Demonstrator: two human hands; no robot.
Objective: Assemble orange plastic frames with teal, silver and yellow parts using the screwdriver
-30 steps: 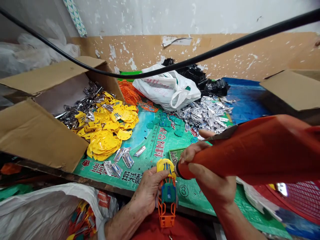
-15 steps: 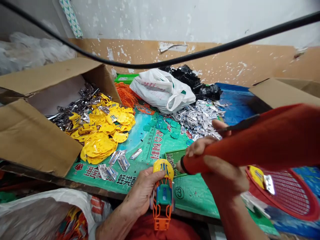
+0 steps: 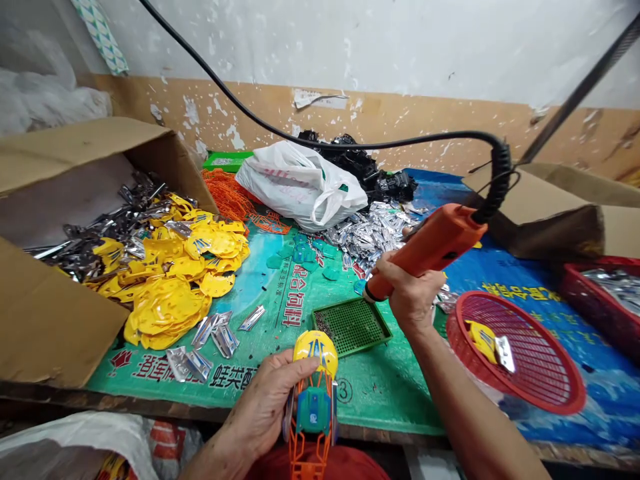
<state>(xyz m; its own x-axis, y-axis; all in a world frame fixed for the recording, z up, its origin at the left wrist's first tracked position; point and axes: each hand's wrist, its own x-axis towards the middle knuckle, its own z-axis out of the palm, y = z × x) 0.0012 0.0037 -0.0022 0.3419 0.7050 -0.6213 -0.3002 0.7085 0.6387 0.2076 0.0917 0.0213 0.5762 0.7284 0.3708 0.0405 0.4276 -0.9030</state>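
A toy car body with a yellow front, green middle and orange frame [image 3: 313,408] is gripped in my left hand [image 3: 270,395], thumb on the yellow part, at the table's front edge. My right hand [image 3: 411,293] is wrapped round an orange electric screwdriver [image 3: 427,248] with a black cable. The tool's tip points down-left, above the right part of a green mesh tray [image 3: 354,327] that holds tiny screws at its left side. The tool does not touch the car. Several silvery parts [image 3: 205,343] lie left of the car.
Yellow parts [image 3: 175,293] spill from a cardboard box [image 3: 55,300] at left. Behind are a white bag [image 3: 300,183], orange frames [image 3: 227,193], black parts [image 3: 350,160] and silver parts [image 3: 375,230]. A red basket [image 3: 577,393] stands at right, and a cable hangs across the view.
The orange screwdriver has swung away from the car, up and back over the green tray, and now stands more upright. The view has shifted right. My left hand keeps its hold on the car.
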